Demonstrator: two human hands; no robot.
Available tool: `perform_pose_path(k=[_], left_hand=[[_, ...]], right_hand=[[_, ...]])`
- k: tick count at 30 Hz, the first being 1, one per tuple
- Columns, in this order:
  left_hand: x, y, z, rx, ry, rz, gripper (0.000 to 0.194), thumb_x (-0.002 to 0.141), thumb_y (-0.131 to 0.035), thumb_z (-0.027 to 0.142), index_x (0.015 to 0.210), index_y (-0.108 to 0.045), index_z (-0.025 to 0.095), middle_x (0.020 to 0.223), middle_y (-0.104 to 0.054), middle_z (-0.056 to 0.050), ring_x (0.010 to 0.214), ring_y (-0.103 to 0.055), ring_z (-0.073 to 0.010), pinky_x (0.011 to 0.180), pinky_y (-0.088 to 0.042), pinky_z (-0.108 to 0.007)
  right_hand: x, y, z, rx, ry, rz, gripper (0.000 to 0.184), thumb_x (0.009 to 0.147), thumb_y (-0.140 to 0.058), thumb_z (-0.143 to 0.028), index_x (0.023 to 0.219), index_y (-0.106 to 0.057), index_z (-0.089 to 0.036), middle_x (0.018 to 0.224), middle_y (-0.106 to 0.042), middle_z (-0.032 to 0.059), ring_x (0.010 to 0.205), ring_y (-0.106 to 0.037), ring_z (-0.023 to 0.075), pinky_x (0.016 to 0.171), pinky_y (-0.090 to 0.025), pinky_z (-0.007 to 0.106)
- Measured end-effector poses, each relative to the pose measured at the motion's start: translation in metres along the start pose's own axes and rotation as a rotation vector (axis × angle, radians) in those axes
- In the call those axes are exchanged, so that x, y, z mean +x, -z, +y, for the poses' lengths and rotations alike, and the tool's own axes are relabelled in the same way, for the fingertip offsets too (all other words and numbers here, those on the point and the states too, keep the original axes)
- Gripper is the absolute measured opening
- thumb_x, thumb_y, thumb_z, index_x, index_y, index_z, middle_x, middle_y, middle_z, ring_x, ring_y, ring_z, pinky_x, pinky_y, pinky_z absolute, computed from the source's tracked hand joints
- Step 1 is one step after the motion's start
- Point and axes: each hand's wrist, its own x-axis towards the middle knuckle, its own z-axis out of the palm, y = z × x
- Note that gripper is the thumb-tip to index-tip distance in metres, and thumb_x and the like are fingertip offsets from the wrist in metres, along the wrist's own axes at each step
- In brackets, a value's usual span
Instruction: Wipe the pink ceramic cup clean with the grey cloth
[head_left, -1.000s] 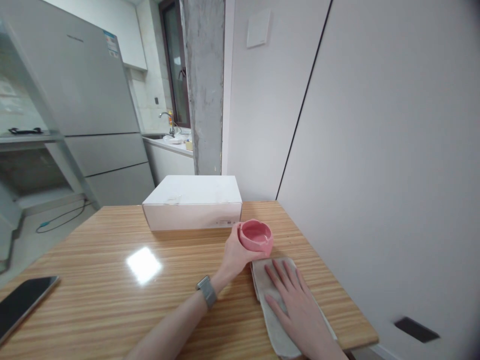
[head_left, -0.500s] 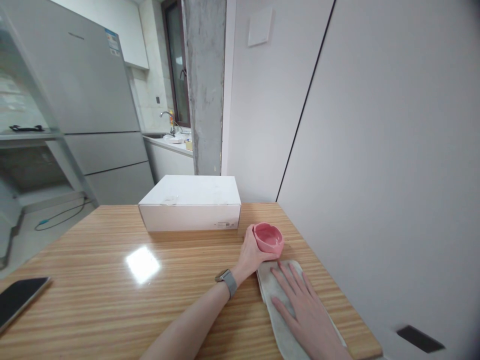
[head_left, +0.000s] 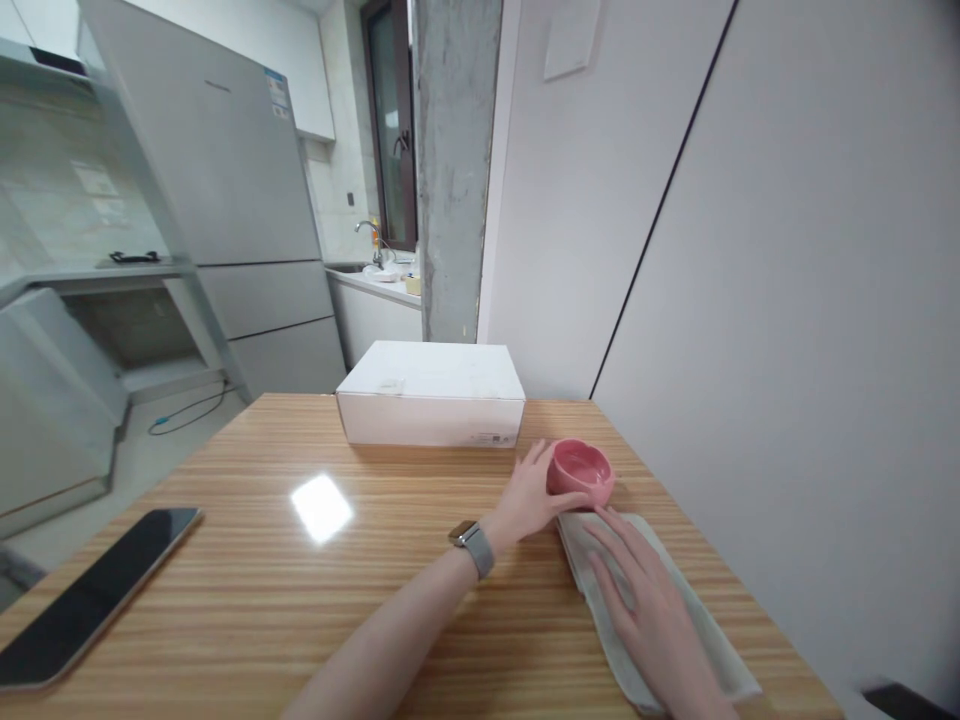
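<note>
A small pink bowl (head_left: 583, 472) with a wavy rim stands upright on the wooden table, just beyond a folded grey cloth (head_left: 712, 630). My left hand (head_left: 531, 497), with a watch at its wrist, is at the bowl's left side. Its fingers are spread, and its thumb reaches along the bowl's front; whether they touch the bowl I cannot tell. My right hand (head_left: 649, 605) lies over the cloth with fingers stretched out, slightly smeared by motion. Its fingertips come close to the bowl's near side.
Behind the bowl to the left sits a white box (head_left: 431, 395). A dark phone (head_left: 97, 595) lies at the table's left. The pale wall (head_left: 810, 330) runs along the right edge of the table (head_left: 420, 600). Farther back are a fridge (head_left: 225, 180) and a sink counter (head_left: 382, 310).
My left hand's fingers have loosened from around the pink bowl and spread. My right hand remains on the cloth. The view has turned left, bringing more of the phone into sight.
</note>
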Motion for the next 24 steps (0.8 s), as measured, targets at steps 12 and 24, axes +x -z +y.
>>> perform_pose_path(k=[12,24], left_hand=[[-0.155,0.101,-0.002,0.623,0.320,0.035,0.027,0.091,-0.041,0.031,0.084,-0.065,0.021,0.074,-0.069,-0.004,0.066,-0.063,-0.0180,0.061,-0.040,-0.026],[-0.182,0.080,-0.020,0.884,0.352,0.039,0.026,0.093,-0.038,0.025,0.076,-0.058,0.021,0.072,-0.070,-0.003,0.065,-0.066,-0.0189,0.055,-0.034,-0.026]], right_hand=[[0.018,-0.050,-0.117,0.077,0.002,-0.203,0.032,0.095,-0.037,-0.027,0.069,-0.053,-0.021,0.063,-0.062,0.0008,0.058,-0.060,0.0166,0.055,-0.036,0.028],[0.008,-0.072,-0.135,-0.067,0.041,-0.264,0.024,0.092,-0.041,-0.019,0.071,-0.054,-0.022,0.066,-0.066,0.0009,0.060,-0.063,0.0177,0.055,-0.028,0.027]])
